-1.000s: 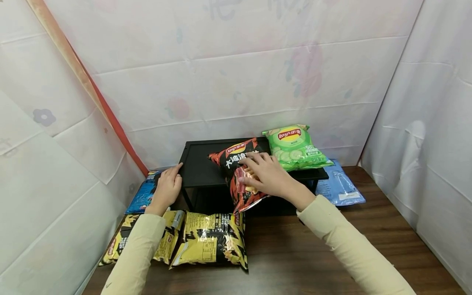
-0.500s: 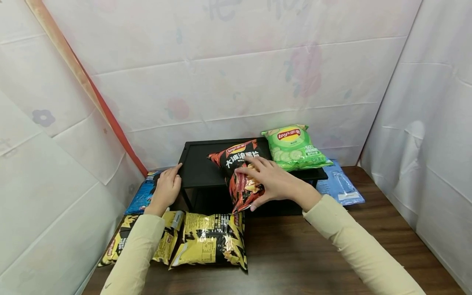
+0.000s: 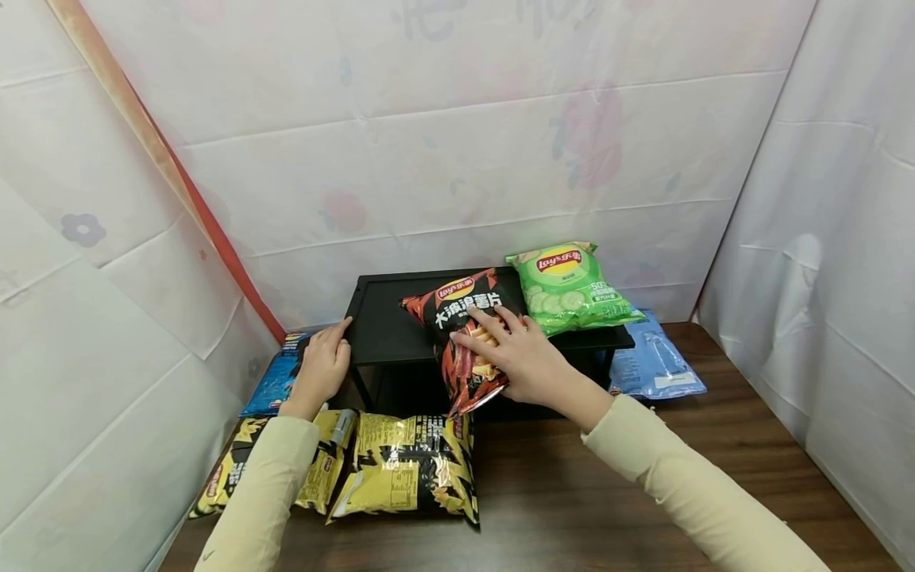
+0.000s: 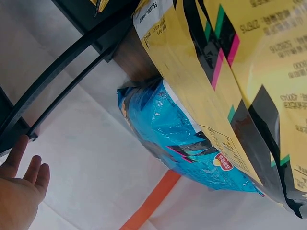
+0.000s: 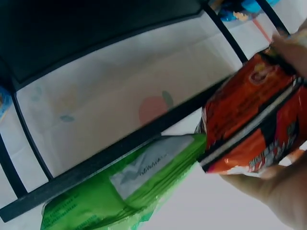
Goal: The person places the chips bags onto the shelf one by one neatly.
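My right hand [image 3: 527,361] holds a red-and-black bag of potato chips [image 3: 446,318] at its lower right part, fingers spread over the front. In the right wrist view the thumb [image 5: 254,187] shows along one edge of the chip bag [image 5: 244,110]. The bag slants over the front edge of a black two-tier shelf [image 3: 389,318]. A green bag of chips [image 3: 568,290] lies on the shelf's right end. My left hand [image 3: 323,367] rests at the shelf's left edge, fingers extended; in the left wrist view its fingertips [image 4: 19,148] are right at the black frame.
Yellow-and-black chip bags [image 3: 393,473] lie on the wooden table [image 3: 572,492] in front, partly under the left sleeve [image 3: 264,485]. A blue bag [image 3: 275,381] sits left of the shelf, a light blue one [image 3: 654,361] right. White cloth [image 3: 457,159] encloses the table.
My right thumb first opened out to the bag's lower corner, then went out of sight in the head view as the hand closed in again. The bag and left hand barely moved.
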Motion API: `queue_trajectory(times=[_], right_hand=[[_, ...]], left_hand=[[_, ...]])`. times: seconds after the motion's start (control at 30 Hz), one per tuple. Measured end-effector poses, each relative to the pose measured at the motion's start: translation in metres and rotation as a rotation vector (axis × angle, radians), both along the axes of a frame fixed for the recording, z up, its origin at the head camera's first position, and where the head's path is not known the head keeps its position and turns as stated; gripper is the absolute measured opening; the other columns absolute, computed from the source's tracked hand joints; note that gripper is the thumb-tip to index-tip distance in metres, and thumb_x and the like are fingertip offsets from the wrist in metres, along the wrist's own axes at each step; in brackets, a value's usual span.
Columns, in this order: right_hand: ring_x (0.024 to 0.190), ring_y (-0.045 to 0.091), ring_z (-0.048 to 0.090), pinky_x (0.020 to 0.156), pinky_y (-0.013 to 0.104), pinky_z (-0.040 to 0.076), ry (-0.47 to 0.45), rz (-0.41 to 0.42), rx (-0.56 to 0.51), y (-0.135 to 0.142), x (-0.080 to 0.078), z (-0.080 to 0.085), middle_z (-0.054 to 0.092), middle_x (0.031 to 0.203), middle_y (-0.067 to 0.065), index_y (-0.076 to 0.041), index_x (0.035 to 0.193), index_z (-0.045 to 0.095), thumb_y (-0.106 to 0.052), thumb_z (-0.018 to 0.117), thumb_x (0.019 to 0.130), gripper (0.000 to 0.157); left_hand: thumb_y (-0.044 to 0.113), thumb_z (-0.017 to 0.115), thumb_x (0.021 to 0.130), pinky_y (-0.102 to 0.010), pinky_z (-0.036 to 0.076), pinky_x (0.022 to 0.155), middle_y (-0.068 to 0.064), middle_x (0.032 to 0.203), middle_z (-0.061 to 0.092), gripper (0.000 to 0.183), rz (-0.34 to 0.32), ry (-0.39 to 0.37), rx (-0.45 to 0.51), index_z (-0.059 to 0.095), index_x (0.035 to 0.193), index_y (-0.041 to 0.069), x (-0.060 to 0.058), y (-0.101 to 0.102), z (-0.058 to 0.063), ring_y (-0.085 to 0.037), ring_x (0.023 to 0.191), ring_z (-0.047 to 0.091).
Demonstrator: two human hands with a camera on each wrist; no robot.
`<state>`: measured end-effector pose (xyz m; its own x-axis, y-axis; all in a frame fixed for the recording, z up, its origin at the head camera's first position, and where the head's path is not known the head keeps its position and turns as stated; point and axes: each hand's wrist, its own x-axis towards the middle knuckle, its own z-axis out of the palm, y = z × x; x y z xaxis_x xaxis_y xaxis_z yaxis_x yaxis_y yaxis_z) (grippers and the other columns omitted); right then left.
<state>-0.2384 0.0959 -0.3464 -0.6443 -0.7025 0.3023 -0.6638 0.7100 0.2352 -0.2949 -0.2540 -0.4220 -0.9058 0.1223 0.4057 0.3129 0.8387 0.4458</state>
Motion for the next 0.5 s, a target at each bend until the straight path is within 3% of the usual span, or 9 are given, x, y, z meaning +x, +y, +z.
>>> queue_trajectory(times=[0.2, 0.5], right_hand=[[0.124, 0.037, 0.042, 0.087, 0.055, 0.045, 0.156, 0.002, -0.047, -0.0036, 0.0011, -0.0070, 0.026, 0.150, 0.005, -0.034, 0.143, 0.028, -0.034, 0.079, 0.065, 0.093], [0.119, 0.037, 0.046, 0.085, 0.052, 0.047, 0.296, 0.030, -0.089, -0.0102, 0.0010, -0.0080, 0.035, 0.144, 0.009, -0.032, 0.137, 0.041, -0.030, 0.076, 0.072, 0.074]], left_hand=[[0.022, 0.024, 0.098, -0.061, 0.019, 0.104, -0.022, 0.138, 0.040, 0.047, -0.005, 0.002, 0.003, 0.032, 0.143, 0.010, -0.0008, -0.0007, -0.0010, -0.042, 0.128, 0.030], [0.023, 0.024, 0.098, -0.061, 0.019, 0.104, -0.022, 0.139, 0.039, 0.048, 0.001, 0.000, 0.003, 0.032, 0.143, 0.011, -0.0014, -0.0013, -0.0025, -0.042, 0.128, 0.029]])
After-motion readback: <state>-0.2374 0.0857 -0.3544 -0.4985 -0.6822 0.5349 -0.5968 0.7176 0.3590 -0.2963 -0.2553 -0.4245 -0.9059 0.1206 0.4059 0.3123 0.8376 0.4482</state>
